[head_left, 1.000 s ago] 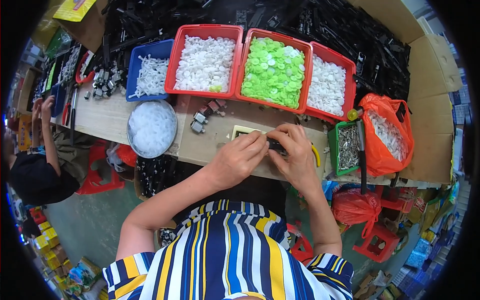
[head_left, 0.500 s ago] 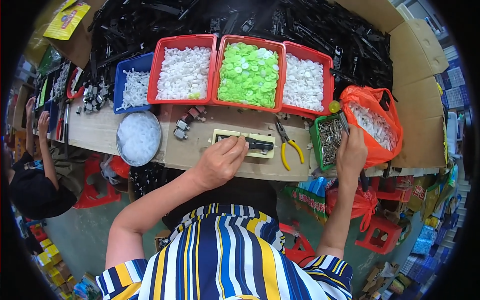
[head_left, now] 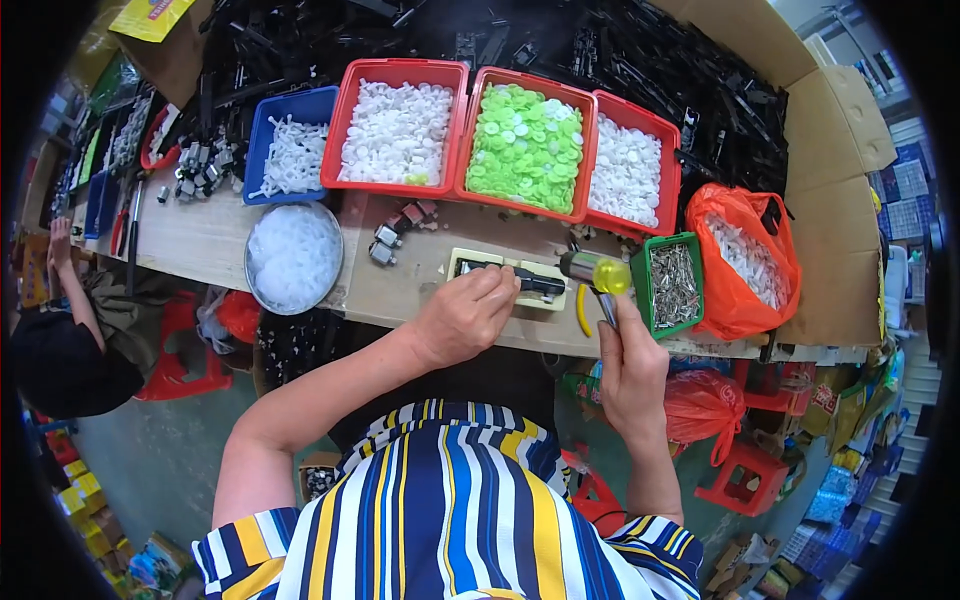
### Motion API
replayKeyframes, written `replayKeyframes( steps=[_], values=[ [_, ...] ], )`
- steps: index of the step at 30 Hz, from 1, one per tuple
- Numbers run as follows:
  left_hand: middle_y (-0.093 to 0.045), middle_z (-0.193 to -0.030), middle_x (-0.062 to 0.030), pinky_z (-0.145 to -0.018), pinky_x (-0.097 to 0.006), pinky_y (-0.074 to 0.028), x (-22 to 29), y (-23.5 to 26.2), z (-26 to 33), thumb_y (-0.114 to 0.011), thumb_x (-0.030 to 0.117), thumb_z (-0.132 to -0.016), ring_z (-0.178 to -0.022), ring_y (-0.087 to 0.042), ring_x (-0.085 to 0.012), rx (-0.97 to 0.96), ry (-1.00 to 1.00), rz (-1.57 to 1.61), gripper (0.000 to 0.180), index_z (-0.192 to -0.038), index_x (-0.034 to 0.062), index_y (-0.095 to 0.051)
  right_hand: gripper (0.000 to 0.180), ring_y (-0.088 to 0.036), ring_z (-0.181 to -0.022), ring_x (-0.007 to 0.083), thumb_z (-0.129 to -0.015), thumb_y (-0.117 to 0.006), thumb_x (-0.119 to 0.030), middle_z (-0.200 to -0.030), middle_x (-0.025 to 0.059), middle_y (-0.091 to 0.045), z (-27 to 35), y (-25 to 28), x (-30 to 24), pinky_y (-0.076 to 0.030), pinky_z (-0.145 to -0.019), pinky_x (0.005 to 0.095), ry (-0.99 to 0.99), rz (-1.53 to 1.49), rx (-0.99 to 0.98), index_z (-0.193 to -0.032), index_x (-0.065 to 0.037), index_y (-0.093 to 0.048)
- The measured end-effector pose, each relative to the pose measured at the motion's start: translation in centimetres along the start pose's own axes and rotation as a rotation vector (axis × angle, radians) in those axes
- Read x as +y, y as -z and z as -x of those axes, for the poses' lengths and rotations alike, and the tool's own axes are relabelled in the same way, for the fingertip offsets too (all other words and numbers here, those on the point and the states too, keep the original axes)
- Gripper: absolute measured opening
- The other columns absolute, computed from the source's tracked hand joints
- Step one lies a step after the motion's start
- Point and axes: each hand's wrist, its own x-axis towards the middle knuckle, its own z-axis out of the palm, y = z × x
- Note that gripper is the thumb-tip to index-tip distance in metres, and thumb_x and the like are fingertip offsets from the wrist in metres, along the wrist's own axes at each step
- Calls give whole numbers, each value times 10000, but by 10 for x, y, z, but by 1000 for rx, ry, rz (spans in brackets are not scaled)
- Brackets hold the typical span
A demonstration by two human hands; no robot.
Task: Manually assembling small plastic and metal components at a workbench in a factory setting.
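While the person in a striped shirt leaned over a long wooden workbench (head_left: 215,240), red trays of white pieces (head_left: 397,133) and green discs (head_left: 525,145) lined its far edge, with a round metal bowl (head_left: 294,256) of white parts to the left and an orange bag (head_left: 745,260) to the right. The left hand (head_left: 465,315) pressed closed on a black part (head_left: 528,282) lying in a pale yellow fixture (head_left: 508,278) on the bench. The right hand (head_left: 630,365) gripped a small hammer (head_left: 596,274), yellow-tipped, raised just beside the fixture and a green tray of metal pins (head_left: 672,285).
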Motion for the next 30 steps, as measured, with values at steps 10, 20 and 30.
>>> replayKeyframes(
  steps=[10,20,30],
  values=[
    [-627,-1199,-233,-942,-393,-543,27,-2,8,-622,69,-773,-1100,-636,-343,28,83,-20,400,-1123,-124,-644,438,-688,-777,364,-894,-664,-9,-962,207,-691,-19,5,-20,-526,-678,430,133,-35,45,-1319,33,-565],
    [-625,-1209,-222,-1041,-380,-500,38,-7,21,-587,112,-785,-1178,-603,-349,-15,82,55,424,-1131,-128,-637,472,-668,-657,320,-884,-646,-97,-765,137,-646,-34,-32,-14,-518,-598,435,268,107,-95,-1348,-59,-567],
    [-649,-1129,-191,-929,-392,-556,34,13,25,-647,43,-705,-1063,-654,-338,34,74,142,387,-1065,-98,-676,428,-669,-678,296,-901,-691,-134,-761,126,-648,-25,-29,-7,-502,-588,403,207,148,-226,-1313,-56,-599]
  ],
)
